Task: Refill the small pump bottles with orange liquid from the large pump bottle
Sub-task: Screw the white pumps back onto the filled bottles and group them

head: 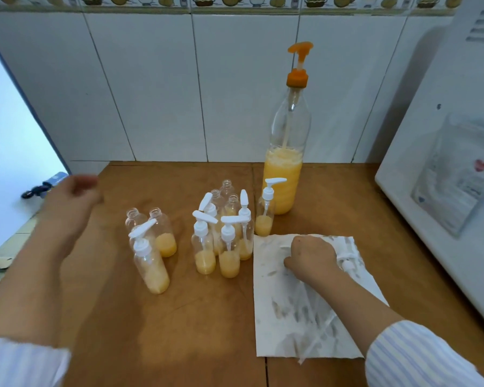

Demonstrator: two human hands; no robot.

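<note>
While the large pump bottle [284, 163] is standing at the back of the counter [179, 317], under half full, you are working mid-task. Six small bottles [218, 241] are wearing pumps over shallow orange fills; about five are waiting uncapped. Your right hand [312, 258] is reaching among loose pump heads [347, 261] on the paper towel [280, 325]; its grip cannot be confirmed. Your left hand [76, 202] is hovering blurred, loosely curled, holding nothing.
</note>
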